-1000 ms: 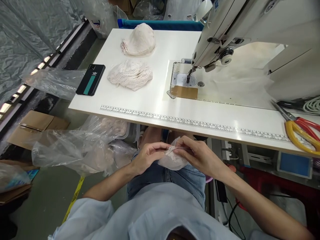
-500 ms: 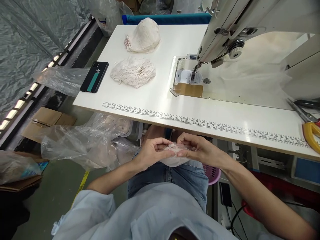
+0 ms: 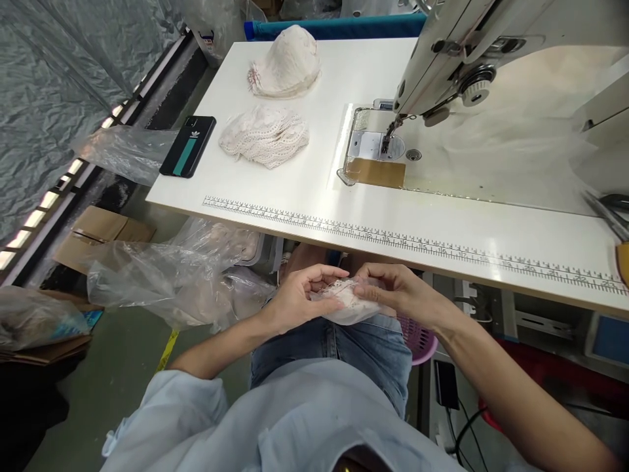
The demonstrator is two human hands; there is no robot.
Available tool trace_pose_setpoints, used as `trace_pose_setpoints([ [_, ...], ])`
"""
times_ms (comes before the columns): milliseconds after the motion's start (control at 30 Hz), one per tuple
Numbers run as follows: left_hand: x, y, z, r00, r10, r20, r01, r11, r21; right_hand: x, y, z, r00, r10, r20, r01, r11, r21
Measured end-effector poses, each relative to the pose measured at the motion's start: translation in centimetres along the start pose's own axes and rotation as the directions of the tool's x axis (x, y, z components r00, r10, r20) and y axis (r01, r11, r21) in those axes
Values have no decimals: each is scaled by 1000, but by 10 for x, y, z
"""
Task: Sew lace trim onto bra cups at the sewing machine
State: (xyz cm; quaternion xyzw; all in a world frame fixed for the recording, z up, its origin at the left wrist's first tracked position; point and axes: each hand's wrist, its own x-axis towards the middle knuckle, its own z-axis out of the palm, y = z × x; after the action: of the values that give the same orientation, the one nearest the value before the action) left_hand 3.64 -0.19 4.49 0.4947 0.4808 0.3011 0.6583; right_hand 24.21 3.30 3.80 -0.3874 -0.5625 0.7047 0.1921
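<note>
Over my lap, just below the table's front edge, a small white piece of lace-trimmed fabric (image 3: 348, 303) is held between both hands. My left hand (image 3: 297, 296) has its fingers curled round the left side, the thumb lying along the near edge. On the other side my right hand (image 3: 403, 294) pinches the fabric between thumb and fingers. Some fingertips are hidden behind the cloth. On the table lie a folded stack of white eyelet lace (image 3: 265, 136) and, behind it, a rounded white fabric piece (image 3: 285, 62) with a reddish edge at its left.
A sewing machine (image 3: 442, 72) stands on the white table (image 3: 324, 190), which has a printed ruler along its front. A phone (image 3: 188, 147) lies at the left, scissors (image 3: 609, 219) at the right. Plastic bags (image 3: 162, 282) and a purple basket (image 3: 417, 341) are below.
My left index finger has stretched further across behind the fabric. My right hand has shifted its grip a little, and more of the lace shows. The whole view has shifted slightly.
</note>
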Motion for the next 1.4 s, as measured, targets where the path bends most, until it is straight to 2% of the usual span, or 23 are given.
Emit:
trace_pose_setpoints([
  [200,-1,6,-6,1000,-3,-25,5,998,59,-3,6,-1,999,-36,-9,37,996,87],
  [300,2,39,-24,990,47,-132,-29,990,135,-6,5,-3,997,-76,-27,79,988,130],
  [367,12,75,-43,950,176,-259,-106,959,263,-9,2,-4,993,-100,-63,108,984,144],
  [400,20,94,-53,904,282,-322,-159,919,360,-10,1,-4,990,-115,-83,126,981,146],
  [433,30,113,-63,833,416,-366,-224,858,463,-12,1,-4,986,-132,-101,146,979,145],
  [467,40,130,-71,775,525,-353,-274,782,560,-13,0,-4,981,-151,-121,167,976,139],
  [500,51,144,-77,751,589,-298,-296,704,645,-15,0,-4,976,-169,-140,187,974,130],
  [567,66,157,-78,778,610,-149,-284,554,782,-19,0,-3,966,-188,-178,210,971,111],
  [633,69,150,-63,772,634,-44,-306,432,848,-23,0,-1,960,-196,-202,219,971,99],
  [667,66,140,-51,780,625,27,-357,410,839,-26,0,0,957,-201,-209,225,969,97],
  [700,60,127,-37,810,574,115,-421,434,797,-29,0,0,954,-208,-215,233,968,98],
  [733,52,112,-23,847,491,205,-467,501,729,-32,1,1,949,-219,-225,247,964,101],
  [767,44,98,-11,884,361,295,-462,594,659,-35,1,1,943,-233,-237,263,959,106],
  [800,37,84,0,902,250,353,-422,686,593,-38,3,1,935,-248,-252,282,953,111],
  [867,29,61,15,942,151,301,-293,809,510,-44,7,1,914,-291,-283,332,937,111],
  [967,27,39,23,976,-4,216,-80,922,378,-53,19,-2,907,-318,-276,344,937,51],
  [1033,30,31,24,974,-86,208,27,962,272,-58,26,-2,915,-306,-263,299,952,-70],
  [1100,32,28,26,973,-125,192,81,971,224,-60,30,-1,886,-349,-306,269,923,-274],
  [1167,34,26,29,978,-134,160,91,965,248,-59,31,3,791,-506,-345,284,802,-525],
  [1233,35,24,32,982,-120,148,73,955,288,-54,28,7,690,-664,-288,282,613,-738],
  [1267,36,22,33,983,-105,149,56,953,299,-51,26,9,663,-711,-236,271,521,-809],
  [1333,36,18,35,986,-68,153,20,955,296,-45,23,12,662,-735,-148,253,405,-878],
  [1400,36,15,37,987,-54,148,9,958,288,-41,21,14,680,-725,-108,292,403,-867],
])
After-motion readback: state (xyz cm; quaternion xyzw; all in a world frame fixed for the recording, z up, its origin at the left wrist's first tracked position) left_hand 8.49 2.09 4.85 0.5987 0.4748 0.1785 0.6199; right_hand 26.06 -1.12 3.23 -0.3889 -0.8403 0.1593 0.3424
